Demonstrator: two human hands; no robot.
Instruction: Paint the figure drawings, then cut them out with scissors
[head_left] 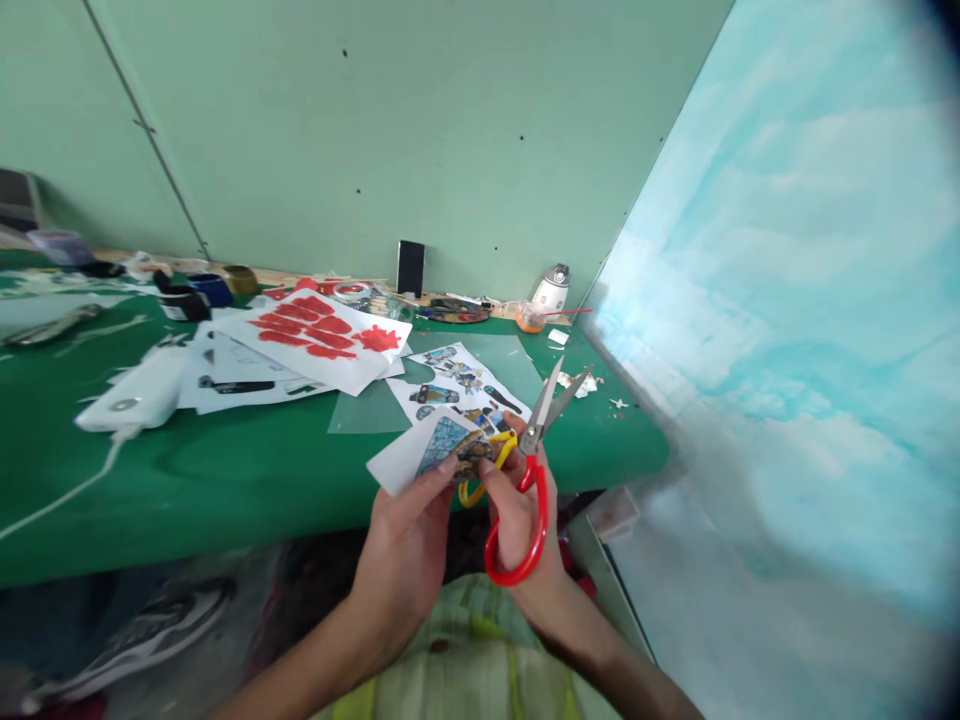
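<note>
A small printed paper piece (446,447), white on its left and blue and brown on its right, is pinched by my left hand (409,545). My right hand (525,520) holds scissors (534,430) with one red and one yellow handle, the blades slightly apart and pointing up and away. The right thumb also touches the printed paper's right edge. Just beyond both hands, a sheet with printed coloured pictures (459,380) lies on the green table (300,480). Parts of the right fingers are hidden behind the scissors and paper.
Sheets with red paint (322,335) lie on white papers to the left. A white device with a cable (139,390) is nearer the left. Paint jars (210,290), a phone (411,268) and a white cup-like object (552,290) stand near the wall. Paper scraps (581,384) are on the right.
</note>
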